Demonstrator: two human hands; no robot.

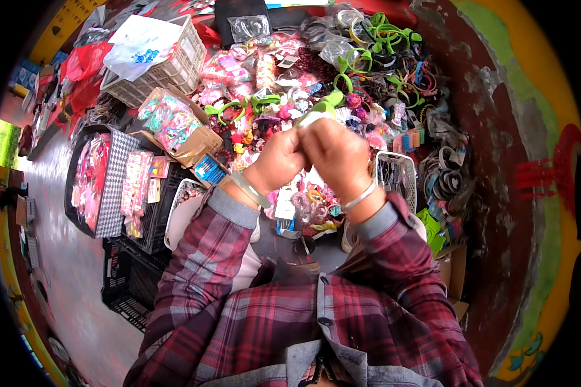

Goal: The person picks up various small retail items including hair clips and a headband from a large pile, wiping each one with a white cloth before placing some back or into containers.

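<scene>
My left hand [274, 161] and my right hand [339, 151] meet in front of me, both closed, their knuckles touching. A green and white piece [329, 103], perhaps a soft hair accessory, sticks out beyond my fingers; its kind is not clear, and the part inside my grip is hidden. Beneath and beyond the hands spreads a heap of hair ornaments, with pink scrunchies [313, 209] and small colourful ties. Green headbands [387, 35] lie at the far right of the heap, and another green headband [229, 113] lies left of my hands.
A beige crate [187, 64] stands far left, with a cardboard box [197, 138] of bagged items before it. A checked basket [113, 193] and black crates [132, 277] stand at the left. To the right are a white basket [410, 177], black hairbands [445, 174] and a worn wall [497, 193].
</scene>
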